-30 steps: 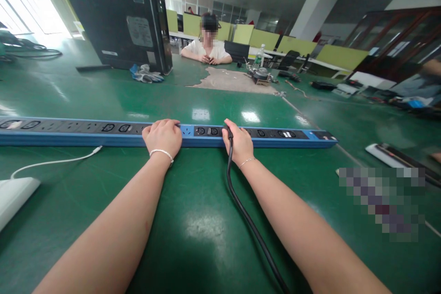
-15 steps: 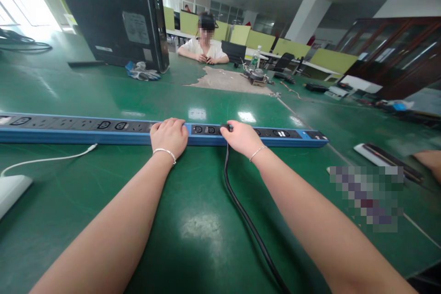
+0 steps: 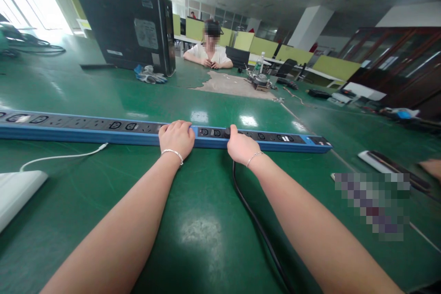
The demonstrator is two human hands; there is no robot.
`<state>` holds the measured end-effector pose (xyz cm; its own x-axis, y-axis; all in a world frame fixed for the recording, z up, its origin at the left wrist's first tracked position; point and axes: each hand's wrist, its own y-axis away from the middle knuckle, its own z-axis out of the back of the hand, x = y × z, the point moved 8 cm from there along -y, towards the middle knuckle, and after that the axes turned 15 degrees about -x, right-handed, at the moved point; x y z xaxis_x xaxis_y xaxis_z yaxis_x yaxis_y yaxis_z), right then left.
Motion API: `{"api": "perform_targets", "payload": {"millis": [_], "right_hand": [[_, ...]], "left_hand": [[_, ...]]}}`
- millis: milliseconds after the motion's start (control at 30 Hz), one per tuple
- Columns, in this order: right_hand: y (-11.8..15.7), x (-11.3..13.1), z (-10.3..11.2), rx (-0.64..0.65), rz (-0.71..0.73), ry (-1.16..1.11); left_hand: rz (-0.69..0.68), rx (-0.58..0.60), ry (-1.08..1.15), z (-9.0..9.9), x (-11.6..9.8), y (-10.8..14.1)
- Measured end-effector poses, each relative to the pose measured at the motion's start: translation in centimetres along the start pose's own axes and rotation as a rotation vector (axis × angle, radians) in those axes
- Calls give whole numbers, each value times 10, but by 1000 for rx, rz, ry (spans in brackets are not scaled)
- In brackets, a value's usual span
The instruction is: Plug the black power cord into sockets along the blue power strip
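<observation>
A long blue power strip with a black socket face lies across the green table. My left hand is closed over its middle, fingers hooked past the far edge. To the right of it, my right hand grips a black plug at one of the sockets, with the thumb along the top. How deep the plug sits cannot be seen, and the fingers beneath are hidden. From under this hand a thick black cable runs down toward the bottom edge.
A black computer case stands at the back left, with gloves beside it. A white device with a white cable lies left. Opposite sits a person. Another person's hand shows at the right edge, near a dark-and-white bar.
My right thumb has gone from the plug's near side to pointing forward along it, and the hand sits slightly lower. My left hand keeps its hold. The whole view has shifted slightly.
</observation>
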<state>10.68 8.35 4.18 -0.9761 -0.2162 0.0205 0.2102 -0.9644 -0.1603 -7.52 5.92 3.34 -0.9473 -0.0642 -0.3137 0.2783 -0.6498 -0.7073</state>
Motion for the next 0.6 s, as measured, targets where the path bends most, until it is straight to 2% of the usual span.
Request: {"api": "perform_targets", "payload": {"millis": [167,267,333,500,600], "right_hand": [[-12,6,6,119,68,60],[-13,5,7,112,83,66],[-11,3,7,59,66,49],[-5,-3,10,-176,-21,16],[-6,-7,6,-231,-72,-100]], "left_hand": [[-5,-7,-4,0,0,0],[-9,-13,0,0,0,0],[-9,-16,5,0,1,0],[17,-9,24,-2,2,0],[24,-9,31,-1,2,1]]}}
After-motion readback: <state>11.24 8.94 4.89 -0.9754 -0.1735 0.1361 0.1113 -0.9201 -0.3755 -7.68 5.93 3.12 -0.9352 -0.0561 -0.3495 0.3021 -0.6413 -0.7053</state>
